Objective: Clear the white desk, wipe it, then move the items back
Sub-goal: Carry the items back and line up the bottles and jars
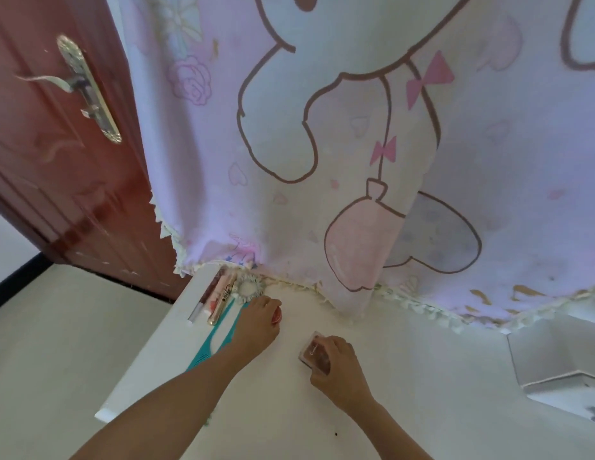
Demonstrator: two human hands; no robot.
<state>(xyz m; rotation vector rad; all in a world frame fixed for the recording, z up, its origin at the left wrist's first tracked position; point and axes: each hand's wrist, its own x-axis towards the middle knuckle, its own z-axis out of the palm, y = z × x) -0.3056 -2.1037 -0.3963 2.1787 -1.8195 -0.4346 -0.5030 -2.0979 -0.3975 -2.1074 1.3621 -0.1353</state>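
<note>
Right hand point(342, 371): brown compact point(315, 354) (left hand point(256, 323): red disc point(277, 316))

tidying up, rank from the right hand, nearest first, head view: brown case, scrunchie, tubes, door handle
1. brown case, held in the right hand
2. scrunchie, back left by the curtain
3. tubes, at the left edge of the desk
4. door handle, far upper left

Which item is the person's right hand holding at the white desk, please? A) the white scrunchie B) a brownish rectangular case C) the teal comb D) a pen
B: the right hand grips the brownish case at the white desk; the teal comb and scrunchie lie by the left hand, which holds a small red item.
</note>
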